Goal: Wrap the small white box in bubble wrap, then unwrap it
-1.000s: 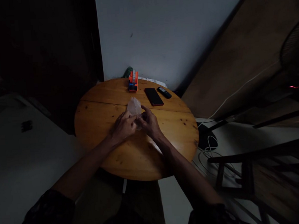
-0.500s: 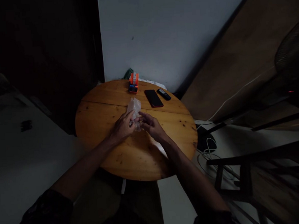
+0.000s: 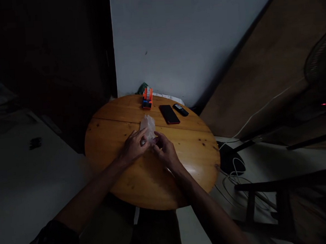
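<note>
A crumpled, see-through plastic bag [image 3: 148,123] lies on the round wooden table [image 3: 110,125], its far end pointing toward the wall. At its near edge my left hand [image 3: 135,144] pinches the plastic between thumb and fingers. My right hand [image 3: 164,147] grips the same edge from the other side, fingers curled and thumb close to the left fingertips. Whether anything sits inside the bag is too dim to tell.
Behind the bag stands an orange tape dispenser [image 3: 147,98]. A dark phone with a red edge [image 3: 169,114] and a small black handset [image 3: 180,110] lie to its right. Cables [image 3: 235,172] and a dark wooden chair [image 3: 278,203] are on the right.
My right hand has closed its fingers onto the bag's near edge, where they were spread before. The whole view has shifted slightly, so the table sits lower.
</note>
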`<action>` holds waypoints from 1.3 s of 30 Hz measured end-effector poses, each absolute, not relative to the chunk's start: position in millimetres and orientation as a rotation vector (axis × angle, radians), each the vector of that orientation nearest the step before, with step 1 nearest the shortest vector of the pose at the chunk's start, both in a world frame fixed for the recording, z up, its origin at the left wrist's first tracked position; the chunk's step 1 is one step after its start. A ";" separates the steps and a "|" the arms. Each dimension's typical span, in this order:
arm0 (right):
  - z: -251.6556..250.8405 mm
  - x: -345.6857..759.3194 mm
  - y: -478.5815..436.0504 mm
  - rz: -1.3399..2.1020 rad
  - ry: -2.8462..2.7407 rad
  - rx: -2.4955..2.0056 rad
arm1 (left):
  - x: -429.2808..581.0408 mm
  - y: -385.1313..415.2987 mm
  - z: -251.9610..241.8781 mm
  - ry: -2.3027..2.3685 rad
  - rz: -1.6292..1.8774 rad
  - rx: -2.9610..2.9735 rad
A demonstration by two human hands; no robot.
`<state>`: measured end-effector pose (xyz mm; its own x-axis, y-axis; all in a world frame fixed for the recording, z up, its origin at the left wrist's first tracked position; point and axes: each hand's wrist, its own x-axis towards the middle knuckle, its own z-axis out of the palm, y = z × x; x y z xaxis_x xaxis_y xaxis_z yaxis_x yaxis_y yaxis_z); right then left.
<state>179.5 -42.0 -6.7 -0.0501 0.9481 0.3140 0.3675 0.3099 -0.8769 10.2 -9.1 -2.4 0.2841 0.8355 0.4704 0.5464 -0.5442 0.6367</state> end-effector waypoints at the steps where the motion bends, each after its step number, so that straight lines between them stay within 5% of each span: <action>1: -6.9 178.9 -40.8 0.746 -1.583 -1.236 | 10.0 -9.6 -1.9 1.243 1.141 2.222; 23: 10.9 180.5 -35.4 0.612 -1.993 -1.286 | 17.2 -13.3 -2.0 1.183 1.140 1.836; 39: 5.0 188.1 -17.1 1.034 -1.685 -1.089 | 17.0 2.2 1.6 1.227 0.965 2.137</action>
<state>188.1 -17.1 5.0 -0.2535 0.9428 0.2163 0.2341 0.2768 -0.9320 17.0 2.2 1.6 0.3457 0.8771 0.3335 0.5305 -0.4758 0.7015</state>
